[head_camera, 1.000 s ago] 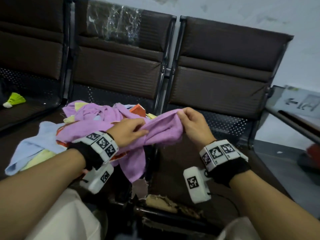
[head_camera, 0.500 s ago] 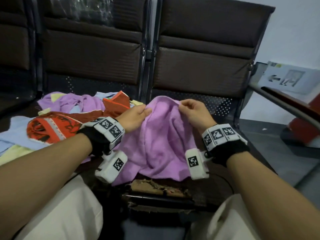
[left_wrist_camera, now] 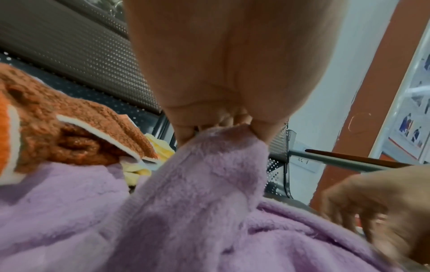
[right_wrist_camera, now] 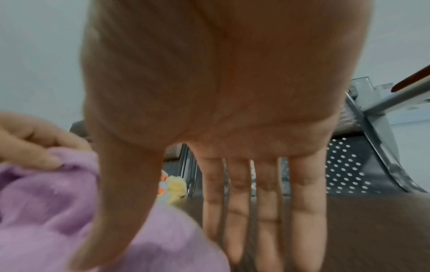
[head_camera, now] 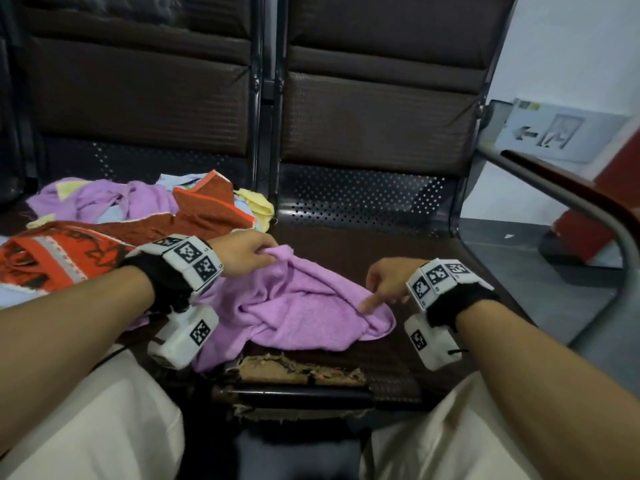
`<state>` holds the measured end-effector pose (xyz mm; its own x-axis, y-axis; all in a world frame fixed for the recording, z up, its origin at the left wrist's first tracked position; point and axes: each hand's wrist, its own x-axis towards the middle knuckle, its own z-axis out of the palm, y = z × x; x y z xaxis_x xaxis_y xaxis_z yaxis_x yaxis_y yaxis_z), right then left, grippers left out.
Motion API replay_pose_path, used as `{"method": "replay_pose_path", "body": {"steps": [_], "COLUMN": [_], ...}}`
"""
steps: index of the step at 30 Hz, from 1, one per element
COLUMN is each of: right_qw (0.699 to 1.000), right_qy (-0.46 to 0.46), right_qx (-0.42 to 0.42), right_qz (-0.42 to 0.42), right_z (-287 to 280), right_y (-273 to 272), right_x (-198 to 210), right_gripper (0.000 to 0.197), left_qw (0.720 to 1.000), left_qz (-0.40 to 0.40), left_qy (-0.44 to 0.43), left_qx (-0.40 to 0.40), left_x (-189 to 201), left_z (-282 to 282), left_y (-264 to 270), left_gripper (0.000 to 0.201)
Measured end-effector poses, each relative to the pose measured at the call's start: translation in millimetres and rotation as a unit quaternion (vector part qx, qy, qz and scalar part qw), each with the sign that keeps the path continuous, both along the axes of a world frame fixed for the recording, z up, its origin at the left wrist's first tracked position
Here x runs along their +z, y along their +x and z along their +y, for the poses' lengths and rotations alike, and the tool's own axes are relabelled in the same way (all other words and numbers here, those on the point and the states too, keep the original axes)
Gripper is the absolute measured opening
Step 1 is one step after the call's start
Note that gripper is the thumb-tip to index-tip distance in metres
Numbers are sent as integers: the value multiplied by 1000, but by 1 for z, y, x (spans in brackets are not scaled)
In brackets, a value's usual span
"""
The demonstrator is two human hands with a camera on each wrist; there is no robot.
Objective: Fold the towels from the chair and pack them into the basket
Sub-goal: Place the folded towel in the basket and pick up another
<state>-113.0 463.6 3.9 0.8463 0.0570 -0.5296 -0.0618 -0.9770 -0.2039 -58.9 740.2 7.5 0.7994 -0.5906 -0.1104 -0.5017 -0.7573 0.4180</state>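
A crumpled lilac towel (head_camera: 298,306) lies on the dark seat (head_camera: 349,244) of the right-hand chair. My left hand (head_camera: 249,254) pinches its far left corner between thumb and fingers, seen close in the left wrist view as a bunched fold (left_wrist_camera: 221,147) under the fingertips. My right hand (head_camera: 388,282) hovers at the towel's right edge with straight, spread fingers (right_wrist_camera: 267,202) and holds nothing; its thumb reaches down toward the lilac cloth (right_wrist_camera: 69,211). No basket is in view.
A heap of other towels covers the left seat: an orange-red patterned one (head_camera: 55,261), a rust one (head_camera: 204,209), a lilac one (head_camera: 100,199), a pale yellow one (head_camera: 256,202). The seat's front edge is torn (head_camera: 298,368). A metal armrest (head_camera: 571,202) runs along the right.
The lilac towel has come down from the air onto the right seat. My right hand let go of it and opened; my left hand kept its corner.
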Motion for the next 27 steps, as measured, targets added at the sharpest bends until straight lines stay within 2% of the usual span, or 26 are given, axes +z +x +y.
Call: {"method": "replay_pose_path", "body": {"steps": [2, 3, 5, 6, 8, 10, 12, 14, 16, 19, 22, 25, 27], "right_qw": [999, 999, 997, 994, 983, 955, 921, 898, 887, 897, 938, 988, 996], "right_qy": [-4, -13, -42, -29, 62, 144, 189, 210, 220, 254, 272, 116, 61], "right_qx": [20, 34, 49, 39, 2, -26, -41, -56, -73, -94, -94, -50, -42], "right_qz": [51, 41, -50, -99, -174, -257, -337, -382, -399, -349, -191, -85, -52], "right_z": [2, 4, 7, 9, 12, 17, 24, 29, 32, 33, 31, 18, 12], "right_y": [-7, -8, -9, -9, -6, -2, 6, 15, 23, 27, 19, 10, 5], "right_x": [-4, -3, 4, 10, 23, 36, 45, 48, 46, 34, 15, 2, -1], "right_gripper": [33, 22, 10, 9, 16, 25, 26, 20, 19, 17, 28, 52, 59], "left_qw": [999, 998, 996, 994, 987, 974, 956, 945, 942, 942, 939, 931, 923], "left_qz": [-31, -47, -88, -112, -158, -202, -242, -239, -207, -141, -50, 68, 122], "left_qy": [19, 28, 22, 8, -32, -92, -139, -175, -202, -239, -259, -293, -297], "left_qx": [-3, 2, -2, -7, 0, 41, 92, 140, 171, 190, 219, 207, 211], "left_x": [5, 7, 14, 17, 25, 32, 37, 41, 42, 34, 20, 11, 8], "left_z": [-2, -3, -6, -7, -8, -10, -13, -17, -19, -18, -15, -15, -17], "left_y": [-2, -2, -3, -3, -1, 1, 3, 4, 4, 4, 2, 0, -3], "left_gripper": [22, 26, 30, 32, 31, 29, 30, 37, 43, 30, 19, 14, 35]}}
